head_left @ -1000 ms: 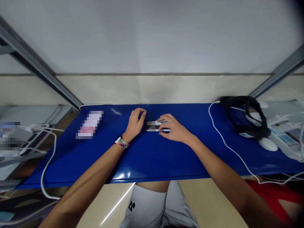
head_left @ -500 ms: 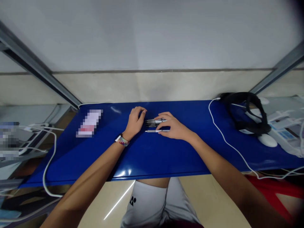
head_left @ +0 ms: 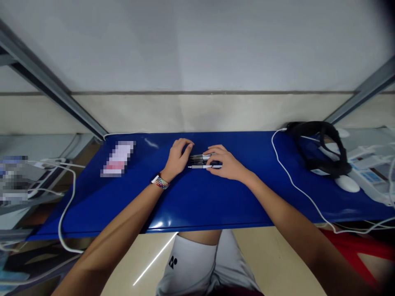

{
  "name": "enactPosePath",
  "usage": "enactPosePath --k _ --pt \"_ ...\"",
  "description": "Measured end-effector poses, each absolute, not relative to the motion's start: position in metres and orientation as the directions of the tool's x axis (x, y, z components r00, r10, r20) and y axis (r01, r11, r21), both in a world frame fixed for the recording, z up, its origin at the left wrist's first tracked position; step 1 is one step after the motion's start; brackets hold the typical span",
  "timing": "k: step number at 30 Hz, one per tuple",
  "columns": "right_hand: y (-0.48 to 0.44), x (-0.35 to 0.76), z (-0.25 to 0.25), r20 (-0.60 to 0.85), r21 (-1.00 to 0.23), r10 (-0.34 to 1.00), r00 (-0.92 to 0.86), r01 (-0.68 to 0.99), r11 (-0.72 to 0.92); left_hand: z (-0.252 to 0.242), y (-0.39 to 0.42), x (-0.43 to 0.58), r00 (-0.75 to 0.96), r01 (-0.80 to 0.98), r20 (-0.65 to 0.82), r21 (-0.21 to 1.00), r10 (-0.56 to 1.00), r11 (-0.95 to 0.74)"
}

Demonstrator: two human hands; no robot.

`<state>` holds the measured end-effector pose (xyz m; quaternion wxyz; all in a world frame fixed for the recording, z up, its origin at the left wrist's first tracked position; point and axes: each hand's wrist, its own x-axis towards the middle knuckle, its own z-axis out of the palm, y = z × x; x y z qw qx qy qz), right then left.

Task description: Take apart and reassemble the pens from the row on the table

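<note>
Several slim pens lie side by side on the blue tabletop (head_left: pixel 216 205), tips pointing left. The nearest, a white-and-grey pen (head_left: pixel 200 166), is pinched at its right part by the thumb and a finger of my right hand (head_left: pixel 226 163). Other fingers of that hand arch over the farther pens (head_left: pixel 197 157), partly hiding them. My left hand (head_left: pixel 178 157) rests on the table just left of the pen tips, fingers bent forward and thumb apart, holding nothing that I can see. A multicoloured band circles the left wrist.
A blurred-out flat pinkish item (head_left: pixel 119 159) lies at the left. To the right are a black headset-like strap (head_left: pixel 321 144), a white cable (head_left: pixel 288 172) and white devices (head_left: pixel 375 172). Grey metal posts frame both sides, and a wall (head_left: pixel 197 111) rises behind.
The nearest pen has moved away from me, closer to the other pens, with my right hand on it. My left hand has hardly moved.
</note>
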<state>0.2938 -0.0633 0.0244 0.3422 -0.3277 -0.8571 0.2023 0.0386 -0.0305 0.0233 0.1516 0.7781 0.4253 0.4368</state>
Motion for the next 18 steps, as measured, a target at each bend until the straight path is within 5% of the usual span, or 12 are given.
enactPosePath --k 6,11,18 --pt "-0.060 0.295 0.023 0.500 -0.606 0.777 -0.384 0.486 0.630 0.033 -0.044 0.045 0.447 0.437 0.515 0.587 0.731 -0.681" --pt "-0.057 0.296 0.023 0.475 -0.655 0.835 -0.277 0.522 0.546 0.031 -0.045 0.049 0.446 0.433 0.521 0.586 0.727 -0.685" --pt "-0.042 0.301 0.018 0.208 -0.977 0.976 -0.070 0.041 0.211 0.028 -0.038 0.044 0.342 0.421 0.556 0.631 0.758 -0.652"
